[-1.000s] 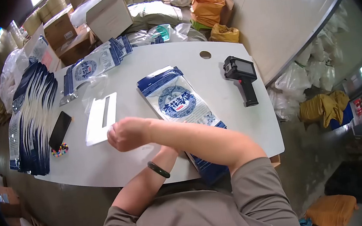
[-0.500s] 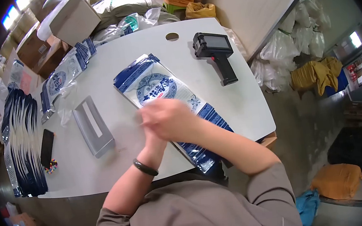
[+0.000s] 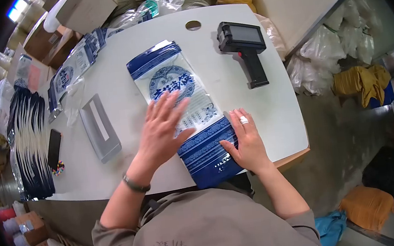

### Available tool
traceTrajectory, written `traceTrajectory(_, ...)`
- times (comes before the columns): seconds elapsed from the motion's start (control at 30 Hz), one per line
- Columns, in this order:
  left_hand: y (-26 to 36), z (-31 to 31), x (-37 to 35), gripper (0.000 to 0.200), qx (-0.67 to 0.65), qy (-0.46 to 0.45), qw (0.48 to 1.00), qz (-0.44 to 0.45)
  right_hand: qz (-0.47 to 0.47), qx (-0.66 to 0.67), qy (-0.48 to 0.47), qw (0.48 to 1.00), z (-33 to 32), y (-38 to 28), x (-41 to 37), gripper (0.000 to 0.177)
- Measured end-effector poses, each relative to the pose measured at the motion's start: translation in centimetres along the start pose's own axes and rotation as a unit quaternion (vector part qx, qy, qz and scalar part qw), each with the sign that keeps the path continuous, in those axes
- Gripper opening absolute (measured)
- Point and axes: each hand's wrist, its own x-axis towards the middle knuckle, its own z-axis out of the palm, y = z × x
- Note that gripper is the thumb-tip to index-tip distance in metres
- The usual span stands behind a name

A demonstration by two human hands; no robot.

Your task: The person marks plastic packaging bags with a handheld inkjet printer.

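A stack of blue-and-white printed plastic packaging bags lies on the white table in front of me, its lower ends fanned in steps. My left hand is open, fingers spread, over the left side of the stack and overlapping the printed round emblem. At the stack's lower right edge rests my right hand, also open, the thumb reaching onto the blue part. A white band wraps one of its fingers. Beyond it, a black handheld device with a screen lies on the table.
Left of the stack sits a grey plastic tray. A black phone with a beaded strap lies beside a long fanned pile of bags. More printed bags lie at the back left. Cardboard boxes stand behind the table.
My hands were together over the middle of the stack and have parted, the right one moving to the lower right edge. Both have opened. The stack's lower ends look straighter and more even.
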Motion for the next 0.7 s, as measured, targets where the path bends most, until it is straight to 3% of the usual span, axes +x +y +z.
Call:
traceTrajectory(0.03,0.1,0.3,0.8,0.071,0.025,-0.056,0.998,0.015,-0.002,0.002,-0.003,1.000,0.1,0.1,-0.1,0.072)
traceTrajectory(0.07,-1.4,1.9,1.2,0.072,-0.005,-0.101,0.995,-0.027,-0.003,0.003,-0.003,1.000,0.2,0.3,-0.1,0.072)
traceTrajectory(0.2,-3.4,2.8,2.0,0.073,0.005,-0.087,0.996,-0.035,0.019,0.040,0.012,0.999,0.1,0.1,-0.2,0.069)
traceTrajectory(0.3,-3.5,1.2,1.5,0.074,0.002,0.001,1.000,0.010,0.037,0.028,0.036,0.998,-0.6,-1.0,-0.7,0.068)
traceTrajectory(0.4,-3.1,-1.0,-1.2,0.078,-0.129,0.086,0.983,-0.102,0.057,0.006,0.053,0.997,-1.2,-3.0,-1.6,0.068)
traceTrajectory(0.47,-2.5,-1.0,-5.1,0.079,-0.336,-0.029,0.909,-0.243,0.078,0.022,0.049,0.996,-1.0,-3.3,-1.8,0.068)
traceTrajectory(0.5,-2.6,-0.1,-7.0,0.080,-0.458,-0.111,0.834,-0.288,0.091,0.044,0.044,0.994,-0.2,-2.9,-1.8,0.068)
traceTrajectory(0.53,-1.4,0.0,-8.1,0.083,-0.612,-0.102,0.721,-0.308,0.105,0.067,0.038,0.992,0.2,-3.0,-1.8,0.068)
traceTrajectory(0.57,-0.5,-0.1,-8.8,0.080,-0.676,-0.118,0.655,-0.317,0.119,0.088,0.024,0.989,0.2,-3.1,-1.4,0.067)
traceTrajectory(0.63,0.8,-1.1,-8.6,0.072,-0.685,-0.145,0.644,-0.308,0.140,0.131,-0.008,0.981,0.0,-3.2,0.5,0.066)
traceTrajectory(0.7,1.0,-1.4,-8.0,0.069,-0.716,-0.195,0.606,-0.285,0.082,0.055,-0.013,0.995,0.5,-2.5,1.3,0.061)
